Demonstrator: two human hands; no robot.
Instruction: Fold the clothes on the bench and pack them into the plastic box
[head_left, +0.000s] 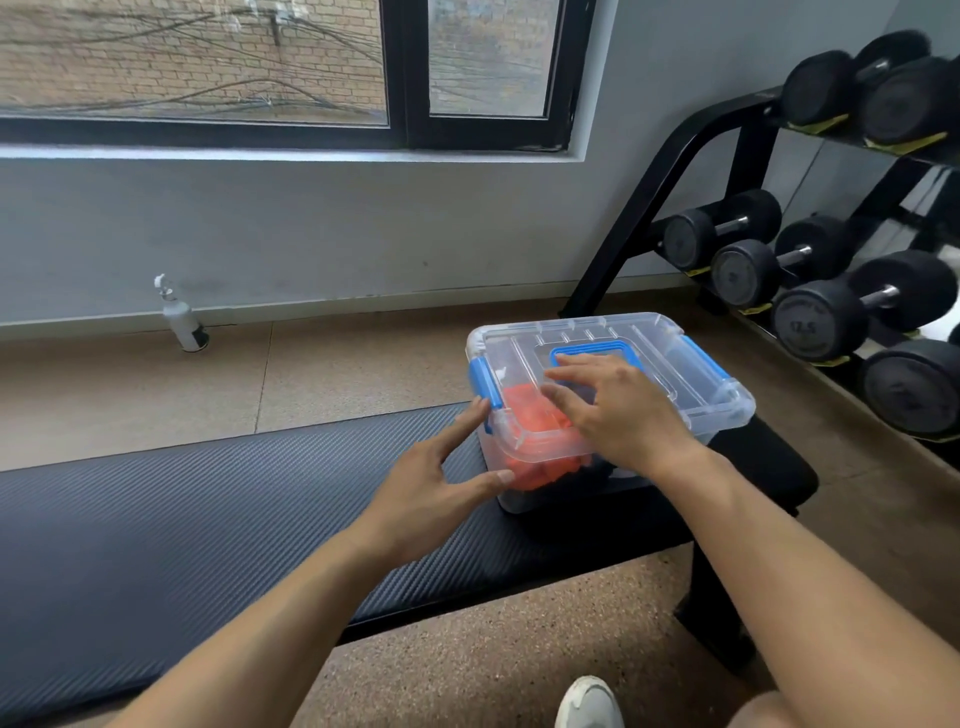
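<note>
Hiding orange clothes (530, 431) partly: right hand (618, 410), lid (670, 353).

Both hands, left (431, 488) and right (618, 410), rest flat-fingered on the lidded plastic box (701, 384) holding orange clothes (535, 441).

Soft, even daylight comes in through the window (291, 67) at twelve o'clock, leaving the room moderately bright with no hard shadows. A faint shadow lies under the plastic box (613, 415) on the dark desk (156, 519). The box's clear lid (649, 353) shows pale sheen rather than sharp glare. The wide lens bows the window frame and the wall line towards the edges. The dumbbells (810, 291) at three o'clock are smeared by motion blur, and the whole picture is slightly soft.
</note>
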